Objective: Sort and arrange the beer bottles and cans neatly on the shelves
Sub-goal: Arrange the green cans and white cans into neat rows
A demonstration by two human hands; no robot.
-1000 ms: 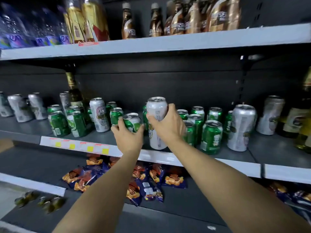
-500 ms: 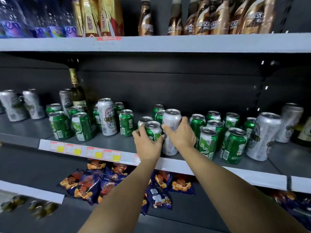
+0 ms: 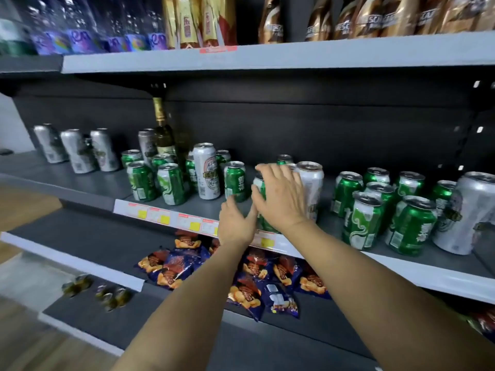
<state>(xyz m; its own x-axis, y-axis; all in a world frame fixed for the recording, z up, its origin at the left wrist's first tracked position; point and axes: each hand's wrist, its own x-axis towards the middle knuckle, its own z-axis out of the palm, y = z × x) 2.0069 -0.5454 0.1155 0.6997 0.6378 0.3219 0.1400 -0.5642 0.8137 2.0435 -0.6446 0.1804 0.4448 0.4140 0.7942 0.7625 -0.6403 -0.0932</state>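
A short green beer can [image 3: 263,210] stands at the front of the middle shelf [image 3: 80,180], mostly hidden behind the person's hands. The right hand [image 3: 281,199] lies over its front with straight, slightly spread fingers reaching past its top; I cannot tell whether the palm presses it. The left hand [image 3: 235,223] sits just below and to the left, fingers straight and close together, thumb up against the can's side. Just beside the can on the right stands a tall silver can [image 3: 310,188], upright and free of both hands. Further right is a cluster of green cans [image 3: 361,220] and a large silver can [image 3: 463,212]; to the left, more green cans, a tall white-and-red can [image 3: 206,171] and a dark glass bottle [image 3: 162,135]. Snack packets [image 3: 171,269] lie on the shelf below.
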